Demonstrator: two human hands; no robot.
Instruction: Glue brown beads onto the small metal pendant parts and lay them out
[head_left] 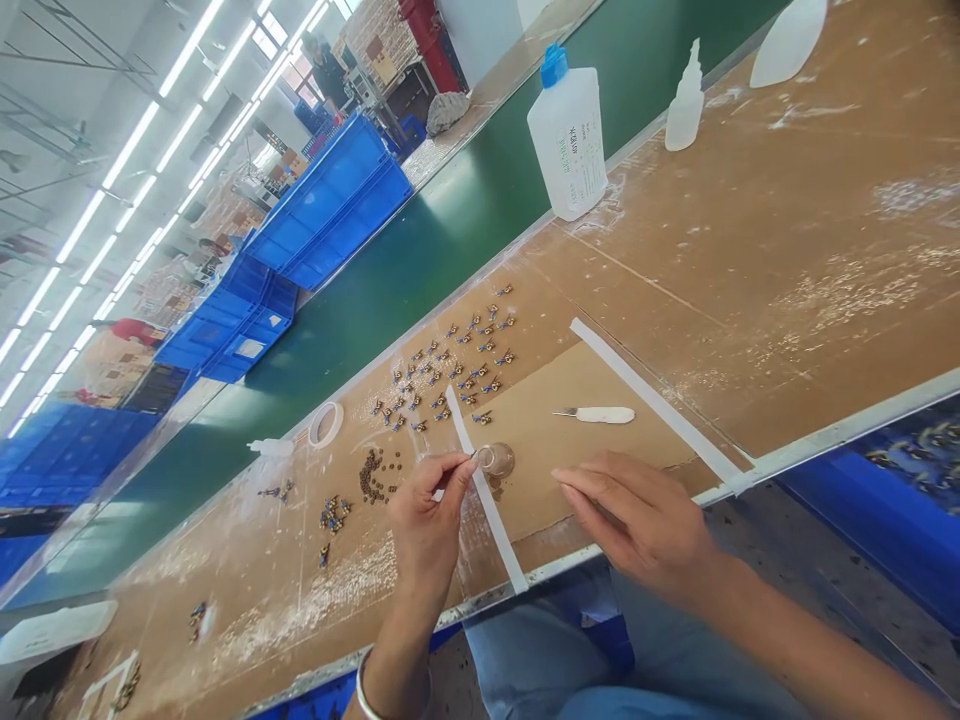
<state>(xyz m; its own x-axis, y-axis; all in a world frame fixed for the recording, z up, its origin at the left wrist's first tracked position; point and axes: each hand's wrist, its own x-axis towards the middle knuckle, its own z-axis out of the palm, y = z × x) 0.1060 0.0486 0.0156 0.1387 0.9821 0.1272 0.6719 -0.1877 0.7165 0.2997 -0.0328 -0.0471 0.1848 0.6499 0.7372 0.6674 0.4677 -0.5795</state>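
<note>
Running slantwise, the brown table [750, 250] lies beneath 2 separated hands, the right hand [649, 520] loosely bent, its hold unclear, the left hand [424, 510] pinching thumb against finger, any piece too small to tell, with a white knife [606, 415] ahead, a clear cup [500, 460] just beside the pinch, and brown beads [370, 475] left of it.

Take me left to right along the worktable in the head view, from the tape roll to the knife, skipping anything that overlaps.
White tape roll, small brown discs, small cup, white-handled knife.
</note>
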